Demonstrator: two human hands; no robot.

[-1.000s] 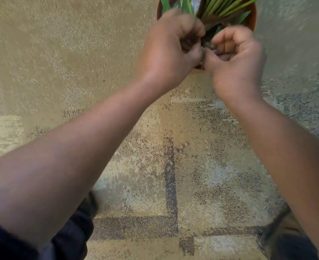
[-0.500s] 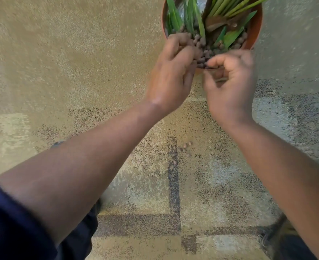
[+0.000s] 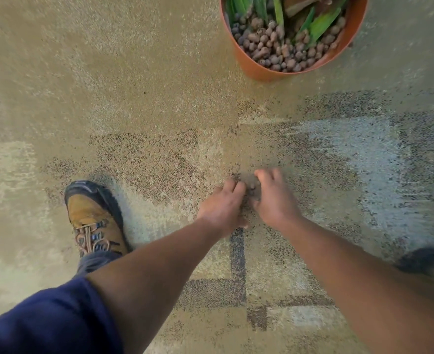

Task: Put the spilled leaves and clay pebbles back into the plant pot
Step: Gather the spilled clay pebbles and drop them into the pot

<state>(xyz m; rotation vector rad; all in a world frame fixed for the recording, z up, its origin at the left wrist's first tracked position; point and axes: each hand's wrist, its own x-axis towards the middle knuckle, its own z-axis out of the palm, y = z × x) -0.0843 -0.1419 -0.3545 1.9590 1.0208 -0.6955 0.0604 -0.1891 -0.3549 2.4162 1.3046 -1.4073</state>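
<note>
Here, a few clay pebbles (image 3: 252, 188) lie on the carpet (image 3: 139, 103), blurred, between both hands. The left hand (image 3: 223, 208) and right hand (image 3: 274, 200) curl around them, fingertips down; actual grip cannot be confirmed. Well beyond the hands stands the plant pot (image 3: 259, 71), its top cut off.

one round terracotta-orange plastic plant pot (image 3: 259, 70) far right, brown clay pebbles (image 3: 282, 51) inside too many to count. two bare hands: left (image 3: 222, 209), right (image 3: 274, 200). one tan laced boot (image 3: 93, 221) near left.
</note>
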